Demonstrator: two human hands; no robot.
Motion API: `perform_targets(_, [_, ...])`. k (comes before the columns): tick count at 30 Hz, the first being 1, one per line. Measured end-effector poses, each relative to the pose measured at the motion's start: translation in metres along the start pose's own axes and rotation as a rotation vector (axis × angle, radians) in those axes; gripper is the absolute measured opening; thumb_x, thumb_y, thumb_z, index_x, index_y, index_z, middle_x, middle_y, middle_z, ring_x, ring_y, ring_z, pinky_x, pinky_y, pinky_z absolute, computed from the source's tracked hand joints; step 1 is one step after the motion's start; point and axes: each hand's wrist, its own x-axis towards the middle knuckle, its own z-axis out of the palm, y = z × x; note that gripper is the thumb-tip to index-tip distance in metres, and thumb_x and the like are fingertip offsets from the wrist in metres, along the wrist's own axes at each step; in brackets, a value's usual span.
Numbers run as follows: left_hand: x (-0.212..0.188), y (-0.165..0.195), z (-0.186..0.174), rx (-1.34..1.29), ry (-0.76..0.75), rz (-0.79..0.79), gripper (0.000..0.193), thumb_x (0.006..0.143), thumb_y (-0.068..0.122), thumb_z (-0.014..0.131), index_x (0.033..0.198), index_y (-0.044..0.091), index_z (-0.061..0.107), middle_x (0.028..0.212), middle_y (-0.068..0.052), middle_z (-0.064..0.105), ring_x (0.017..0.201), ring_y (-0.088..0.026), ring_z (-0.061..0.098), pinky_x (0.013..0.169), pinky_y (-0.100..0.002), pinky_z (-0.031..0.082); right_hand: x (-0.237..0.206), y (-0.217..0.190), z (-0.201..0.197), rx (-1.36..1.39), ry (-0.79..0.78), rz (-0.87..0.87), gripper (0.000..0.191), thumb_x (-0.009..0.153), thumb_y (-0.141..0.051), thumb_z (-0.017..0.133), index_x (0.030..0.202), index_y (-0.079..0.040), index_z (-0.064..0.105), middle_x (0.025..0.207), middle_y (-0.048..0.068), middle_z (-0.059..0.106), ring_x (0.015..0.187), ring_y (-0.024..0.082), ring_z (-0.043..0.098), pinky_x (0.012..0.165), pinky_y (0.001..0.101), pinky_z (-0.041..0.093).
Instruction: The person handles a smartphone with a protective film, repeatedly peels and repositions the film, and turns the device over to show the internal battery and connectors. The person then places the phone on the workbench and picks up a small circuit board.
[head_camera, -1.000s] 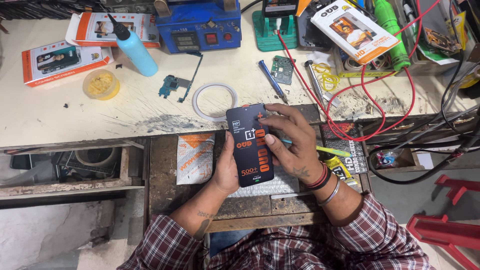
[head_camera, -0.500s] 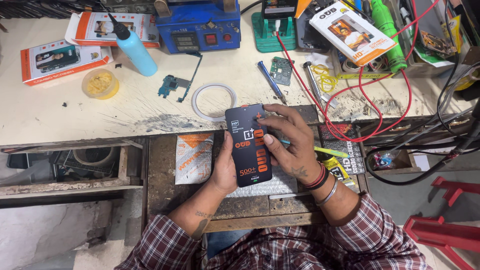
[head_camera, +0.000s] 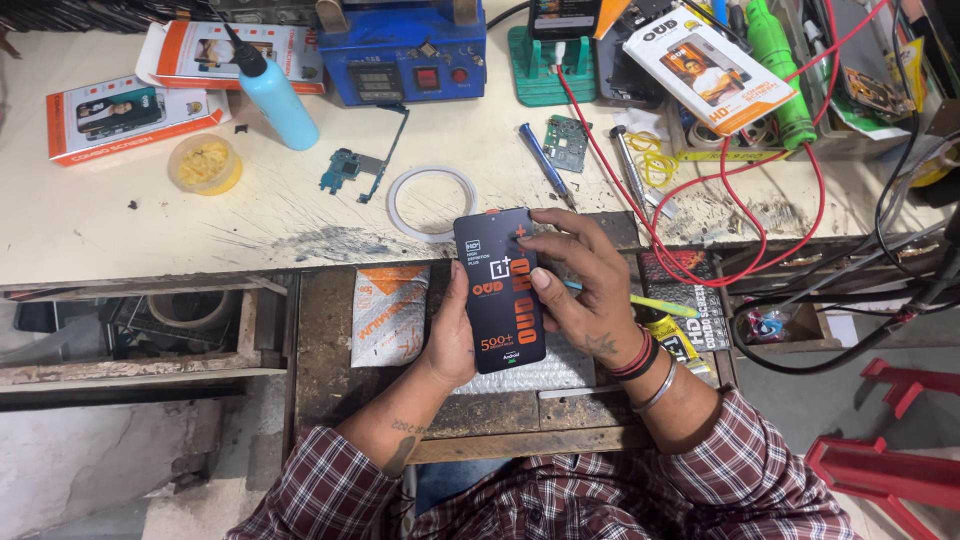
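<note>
The left hand (head_camera: 452, 335) cups the edge of a flat, glossy black phone screen (head_camera: 500, 290), held above an open drawer. The right hand (head_camera: 585, 295) presses curled fingertips on its face. Beyond, a white ring (head_camera: 432, 204) lies on the scratched, pale workbench (head_camera: 120, 225).

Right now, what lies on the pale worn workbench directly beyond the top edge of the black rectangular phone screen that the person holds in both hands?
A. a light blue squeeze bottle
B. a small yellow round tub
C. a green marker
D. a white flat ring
D: the white flat ring lies on the workbench just past the top edge of the black phone screen, which the left hand and right hand hold.
</note>
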Motion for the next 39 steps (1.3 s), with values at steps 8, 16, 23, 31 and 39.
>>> perform_targets(8, [-0.0007,-0.0003,-0.0010,-0.028,0.002,-0.014,0.086,0.103,0.071,0.024,0.146,0.000,0.046,0.120,-0.020,0.067,0.100,-0.031,0.073,0.084,-0.041,0.064,-0.0001,-0.0002,0.0004,0.005,-0.003,0.002,0.034,0.102,-0.030,0.065,0.121,-0.003,0.071,0.140,0.017,0.059,0.117,0.024,0.068,0.100,0.0340,0.055])
perform_targets(16, [-0.0013,-0.0012,-0.0022,-0.001,0.009,-0.005,0.085,0.103,0.071,0.024,0.147,0.001,0.045,0.120,-0.020,0.066,0.100,-0.031,0.073,0.085,-0.041,0.064,-0.0006,-0.0001,0.0009,-0.038,-0.003,-0.016,0.033,0.102,-0.030,0.065,0.121,-0.003,0.072,0.141,0.016,0.060,0.116,0.024,0.068,0.100,0.0338,0.055])
perform_targets(23, [-0.0040,-0.0008,-0.0022,-0.008,-0.017,0.006,0.086,0.104,0.071,0.024,0.146,-0.001,0.046,0.120,-0.021,0.067,0.100,-0.031,0.073,0.084,-0.041,0.064,-0.0015,-0.0010,0.0016,-0.035,-0.008,-0.028,0.033,0.103,-0.029,0.065,0.122,-0.003,0.071,0.142,0.016,0.060,0.119,0.024,0.068,0.101,0.0342,0.055])
perform_targets(31, [-0.0052,0.0013,-0.0025,-0.004,-0.006,0.001,0.084,0.103,0.070,0.025,0.147,0.001,0.045,0.121,-0.020,0.066,0.099,-0.031,0.073,0.085,-0.040,0.063,-0.0021,-0.0011,0.0047,-0.021,-0.008,-0.014,0.034,0.103,-0.030,0.064,0.122,-0.002,0.070,0.141,0.016,0.060,0.117,0.023,0.069,0.100,0.0335,0.056])
perform_targets(39, [-0.0064,0.0033,-0.0019,0.000,-0.020,0.012,0.084,0.105,0.069,0.023,0.144,0.000,0.047,0.121,-0.019,0.066,0.099,-0.031,0.073,0.084,-0.039,0.064,-0.0021,-0.0037,0.0063,-0.016,-0.008,-0.004,0.034,0.103,-0.030,0.065,0.121,-0.002,0.071,0.141,0.017,0.060,0.115,0.023,0.069,0.098,0.0331,0.056])
